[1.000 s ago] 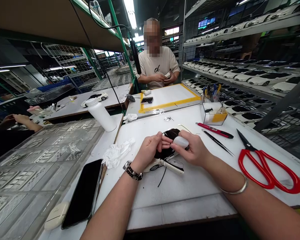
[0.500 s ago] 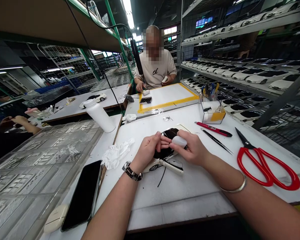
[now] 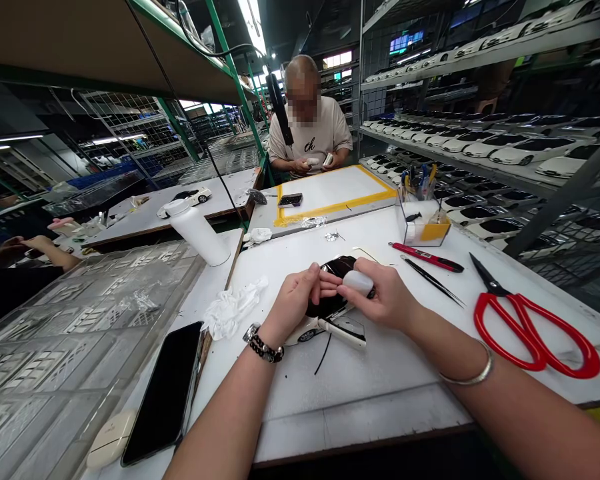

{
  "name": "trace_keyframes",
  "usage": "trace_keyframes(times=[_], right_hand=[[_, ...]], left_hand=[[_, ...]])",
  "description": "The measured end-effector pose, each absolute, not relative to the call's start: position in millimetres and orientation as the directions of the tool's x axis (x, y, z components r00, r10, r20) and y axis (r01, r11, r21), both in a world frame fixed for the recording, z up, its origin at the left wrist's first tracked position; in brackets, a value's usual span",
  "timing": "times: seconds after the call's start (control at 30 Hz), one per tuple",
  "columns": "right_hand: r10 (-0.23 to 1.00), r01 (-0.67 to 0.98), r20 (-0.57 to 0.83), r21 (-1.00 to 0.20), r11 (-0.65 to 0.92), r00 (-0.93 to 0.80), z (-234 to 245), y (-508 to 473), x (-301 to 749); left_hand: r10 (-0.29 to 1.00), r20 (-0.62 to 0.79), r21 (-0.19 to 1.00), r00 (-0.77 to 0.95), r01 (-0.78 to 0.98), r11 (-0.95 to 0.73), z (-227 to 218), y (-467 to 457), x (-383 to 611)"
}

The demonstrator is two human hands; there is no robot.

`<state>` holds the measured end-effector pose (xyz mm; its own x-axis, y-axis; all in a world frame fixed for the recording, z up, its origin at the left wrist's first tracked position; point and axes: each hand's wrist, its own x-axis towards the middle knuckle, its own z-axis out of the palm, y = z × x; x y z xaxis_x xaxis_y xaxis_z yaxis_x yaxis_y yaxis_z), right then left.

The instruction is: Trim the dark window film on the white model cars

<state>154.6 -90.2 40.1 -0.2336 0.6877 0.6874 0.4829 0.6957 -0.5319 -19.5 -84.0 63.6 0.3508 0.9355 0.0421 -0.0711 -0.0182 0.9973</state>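
Observation:
A white model car with a black roof [image 3: 330, 308] lies on the white worktable [image 3: 380, 373] in front of me, one door hanging open. My left hand [image 3: 296, 300] rests over its left side, fingers curled and pinched together at the roof. My right hand [image 3: 383, 293] is closed round a small white rounded piece [image 3: 359, 281] held against the car's top. What the left fingertips pinch is too small to name.
Red-handled scissors [image 3: 530, 327], a red pen [image 3: 427, 258], black tweezers [image 3: 433, 281] and a clear tool holder [image 3: 423, 223] lie right. A crumpled white cloth [image 3: 233, 308], phone [image 3: 167, 393], white bottle [image 3: 197, 230] and clear trays [image 3: 80, 320] lie left. A person [image 3: 310, 133] works opposite.
My hands stay on the car almost unmoved. The person opposite reached down to the table, then brought both hands together again with a small white piece.

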Motion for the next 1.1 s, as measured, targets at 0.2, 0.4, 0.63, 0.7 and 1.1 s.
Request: trace_keyframes(times=[0.2,0.4,0.63,0.7,1.1], right_hand=[[0.832,0.154,0.553,-0.827,0.541,0.047,57.1,-88.4,175.1],[0.691,0.115,0.485,-0.853,0.509,0.537,63.5,-62.8,212.3],[0.855,0.666,0.294,-0.742,-0.078,0.428,30.3,-26.5,219.7],[0.874,0.73,0.256,-0.667,-0.149,0.413,25.5,-21.1,218.6],[0.912,0.859,0.16,-0.429,-0.28,0.377,38.0,-36.7,218.9]], left_hand=[[0.935,0.026,0.997,0.353,-0.074,0.001,64.3,-84.5,-19.8],[0.928,0.035,0.997,0.37,-0.077,-0.007,64.6,-84.6,-20.2],[0.931,0.039,0.999,0.364,-0.045,-0.025,65.9,-85.3,-20.0],[0.93,0.046,0.999,0.366,-0.044,-0.032,66.5,-85.9,-19.9],[0.928,0.057,0.998,0.369,-0.045,-0.043,67.4,-87.4,-21.7]])
